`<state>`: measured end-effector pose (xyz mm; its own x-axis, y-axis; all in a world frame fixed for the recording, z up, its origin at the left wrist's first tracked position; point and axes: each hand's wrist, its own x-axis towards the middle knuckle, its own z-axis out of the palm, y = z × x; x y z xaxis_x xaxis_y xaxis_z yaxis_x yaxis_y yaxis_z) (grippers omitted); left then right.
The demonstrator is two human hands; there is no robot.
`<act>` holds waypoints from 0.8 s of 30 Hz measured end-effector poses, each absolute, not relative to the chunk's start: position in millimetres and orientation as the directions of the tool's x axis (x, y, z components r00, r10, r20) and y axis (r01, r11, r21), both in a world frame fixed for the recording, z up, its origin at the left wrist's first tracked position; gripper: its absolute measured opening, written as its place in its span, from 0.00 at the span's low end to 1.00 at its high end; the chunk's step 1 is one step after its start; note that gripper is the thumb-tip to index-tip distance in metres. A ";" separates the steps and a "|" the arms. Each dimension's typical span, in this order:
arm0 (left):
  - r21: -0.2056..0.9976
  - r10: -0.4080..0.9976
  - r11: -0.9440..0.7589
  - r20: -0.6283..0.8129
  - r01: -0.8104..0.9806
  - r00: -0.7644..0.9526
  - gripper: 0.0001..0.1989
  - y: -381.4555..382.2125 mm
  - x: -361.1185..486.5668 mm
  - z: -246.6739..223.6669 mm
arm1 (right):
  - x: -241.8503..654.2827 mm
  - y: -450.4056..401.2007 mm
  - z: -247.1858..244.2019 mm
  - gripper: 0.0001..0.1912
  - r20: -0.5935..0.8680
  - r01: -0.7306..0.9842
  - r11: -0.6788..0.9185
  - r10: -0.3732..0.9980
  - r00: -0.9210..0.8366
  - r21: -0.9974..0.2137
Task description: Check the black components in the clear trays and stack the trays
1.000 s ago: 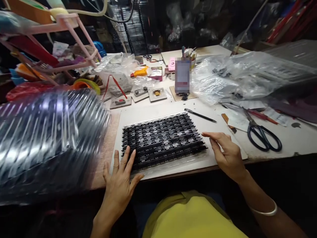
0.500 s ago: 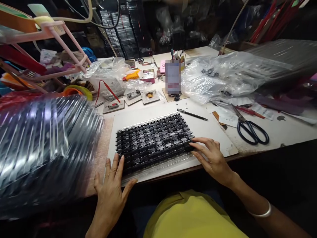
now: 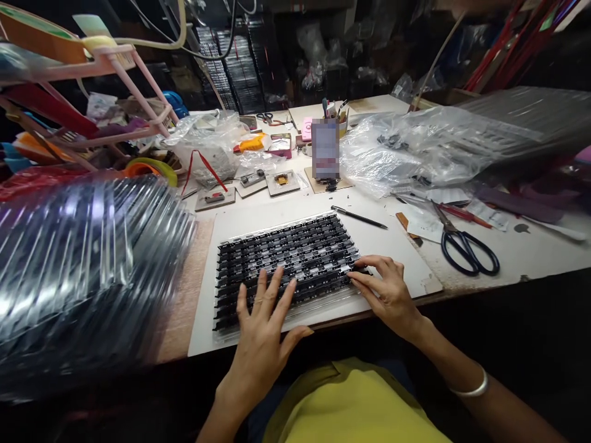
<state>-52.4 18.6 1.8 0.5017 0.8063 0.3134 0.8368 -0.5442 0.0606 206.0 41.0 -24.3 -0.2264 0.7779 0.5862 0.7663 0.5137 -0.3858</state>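
Note:
A clear plastic tray (image 3: 318, 300) lies in front of me, filled with rows of black parts (image 3: 277, 255) that show small silver pins or marks. Over the near middle rows my left hand (image 3: 263, 326) is open, its fingers spread with their tips on or just above the parts. At the tray's right end my right hand (image 3: 385, 295) is closed, thumb and fingers pinching at the end of a black row. Part of what it grips is hidden by the fingers. Under the tray is a white board (image 3: 401, 258).
Dark plastic trays are stacked (image 3: 92, 277) at the left. A black pen (image 3: 360, 217) and scissors (image 3: 468, 246) lie to the right. Behind stand a phone (image 3: 325, 147), clear plastic bags (image 3: 415, 147), small plates (image 3: 282, 183) and a pink rack (image 3: 138, 86).
My left hand has moved right, from the tray's left edge onto its near middle rows. My right hand has shifted slightly left, its fingers closing at the row's end.

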 end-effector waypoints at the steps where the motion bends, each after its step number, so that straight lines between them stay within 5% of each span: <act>1: 0.046 0.792 -0.566 0.309 0.823 0.527 0.30 20.7 -45.5 2.8 | 207.4 41.0 -22.9 0.09 0.589 0.762 0.515 0.777 -0.222 -0.392; 7: 0.015 0.734 -0.656 0.247 0.755 0.633 0.31 32.1 -9.5 -2.3 | 219.1 39.0 -17.1 0.13 0.617 0.786 0.475 0.772 -0.155 -0.397; 16: 0.003 0.714 -0.679 0.235 0.734 0.659 0.33 37.0 2.4 -13.6 | 216.4 28.9 -23.6 0.18 0.442 0.800 0.571 0.775 -0.452 -0.184; 24: 0.027 0.717 -0.683 0.219 0.730 0.662 0.31 38.1 6.2 -11.8 | 219.8 31.8 -24.9 0.18 0.423 0.791 0.575 0.783 -0.457 -0.209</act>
<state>6.2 38.1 -11.8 0.6620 0.7168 0.2190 0.7302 -0.6827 0.0272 219.8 31.8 -24.9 -0.4569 0.7826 0.4228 0.7910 0.5749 -0.2094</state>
